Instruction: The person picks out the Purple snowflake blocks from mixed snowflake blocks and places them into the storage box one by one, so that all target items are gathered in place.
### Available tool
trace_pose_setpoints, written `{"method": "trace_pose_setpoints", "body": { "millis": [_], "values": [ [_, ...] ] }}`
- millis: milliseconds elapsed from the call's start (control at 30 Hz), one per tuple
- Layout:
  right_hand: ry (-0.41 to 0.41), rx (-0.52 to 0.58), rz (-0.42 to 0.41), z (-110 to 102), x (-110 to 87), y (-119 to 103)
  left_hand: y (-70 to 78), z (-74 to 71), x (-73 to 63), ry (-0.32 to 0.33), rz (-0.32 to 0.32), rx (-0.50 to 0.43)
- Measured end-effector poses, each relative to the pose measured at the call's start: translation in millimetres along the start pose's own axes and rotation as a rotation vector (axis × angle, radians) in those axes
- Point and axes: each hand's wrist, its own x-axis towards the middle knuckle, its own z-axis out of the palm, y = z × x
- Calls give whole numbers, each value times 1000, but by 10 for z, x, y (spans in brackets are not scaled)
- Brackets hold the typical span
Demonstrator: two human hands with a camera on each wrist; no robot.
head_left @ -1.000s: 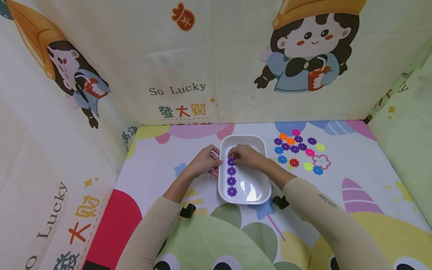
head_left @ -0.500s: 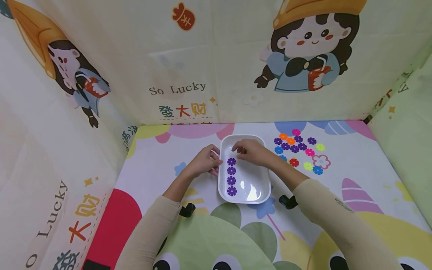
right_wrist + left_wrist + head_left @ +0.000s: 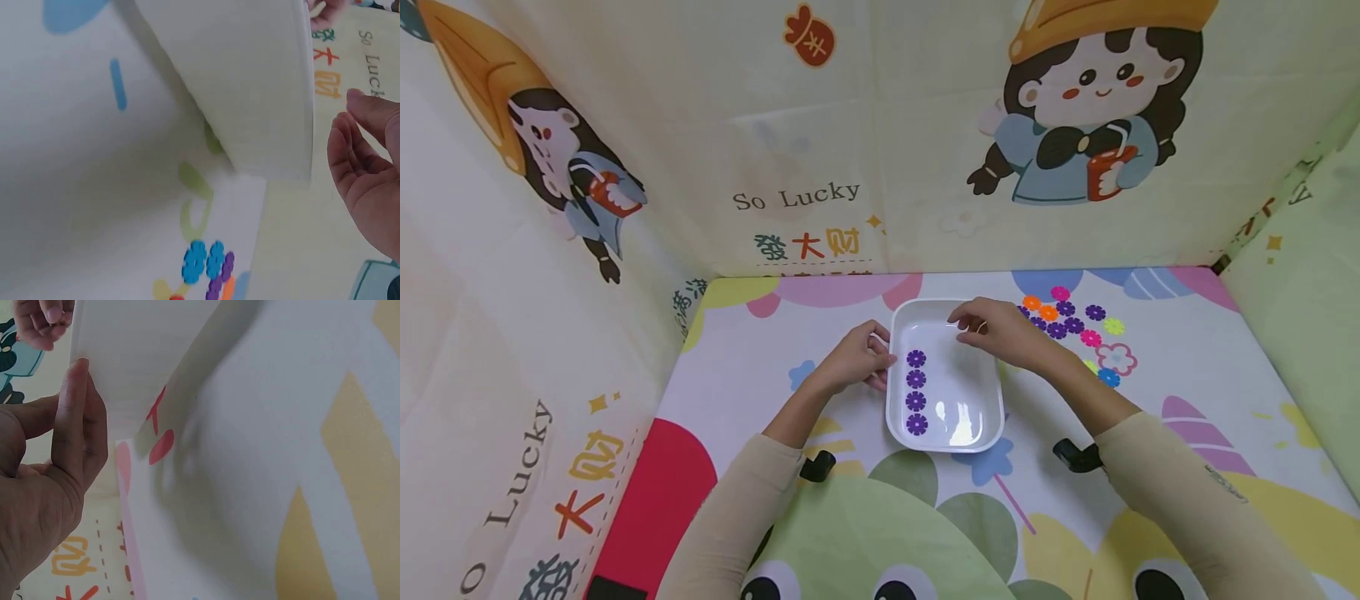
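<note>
A white rectangular tray (image 3: 958,383) stands on the table. Several purple flower-shaped plastic discs (image 3: 916,379) lie in one column along its left side. At the tray's left edge, my left hand (image 3: 853,358) holds the rim, its fingertips against the outer wall in the left wrist view. Over the tray's far right corner hovers my right hand (image 3: 1003,333). Its thumb and fingers are apart and relaxed, with nothing between them in the right wrist view. That hand and its forearm hide part of the loose discs.
Loose flower discs in purple, orange (image 3: 1048,312), pink (image 3: 1091,338), yellow and blue (image 3: 1108,377) are scattered right of the tray. The tablecloth (image 3: 752,358) has printed cartoon shapes. A printed fabric wall (image 3: 925,225) rises behind the table.
My right hand has let go of the top purple disc in the column and moved right and away, toward the tray's far right corner. My left hand has stayed at the rim.
</note>
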Motion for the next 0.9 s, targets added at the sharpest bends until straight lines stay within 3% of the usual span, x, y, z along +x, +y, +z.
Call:
{"method": "trace_pose_setpoints", "body": {
  "millis": [200,467,700,900],
  "values": [
    [88,-2,5,-210,-186,179,11,8,-3,1,1,7],
    [197,17,88,-396,-469,485,12,9,-10,-1,4,1],
    [235,-50,184,-453,-646,809,23,19,-22,-3,-4,2],
    [243,-82,271,-471,-686,1053,45,18,-33,7,-12,22]
  ]
}}
